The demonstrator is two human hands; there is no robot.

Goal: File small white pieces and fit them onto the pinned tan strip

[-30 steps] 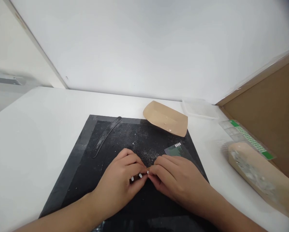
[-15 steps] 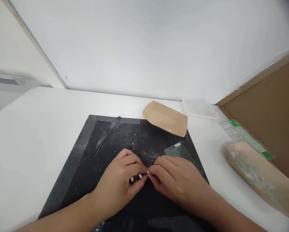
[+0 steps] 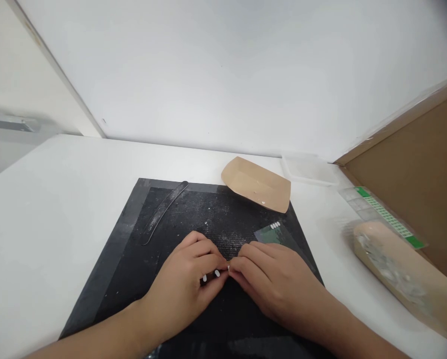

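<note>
My left hand and my right hand meet over a black mat, thumbs and fingers pinched together. A tiny white piece shows where the fingertips touch, and most of it is hidden. In the shaded gap between my left thumb and fingers, two white oval shapes are visible; I cannot tell whether they sit on fingertips. Just beyond my right hand, a dark green clear-edged sheet carries several white oval pieces in a row.
A curved dark nail file lies on the mat's left side. A brown paper tray with white bits overlaps the far edge. To the right are a clear plastic tray, a green-labelled plastic case and another tray of clear pieces.
Both hands stay pinched together in nearly the same place. My right fingertips have shifted slightly, and less of the tiny white piece shows.
</note>
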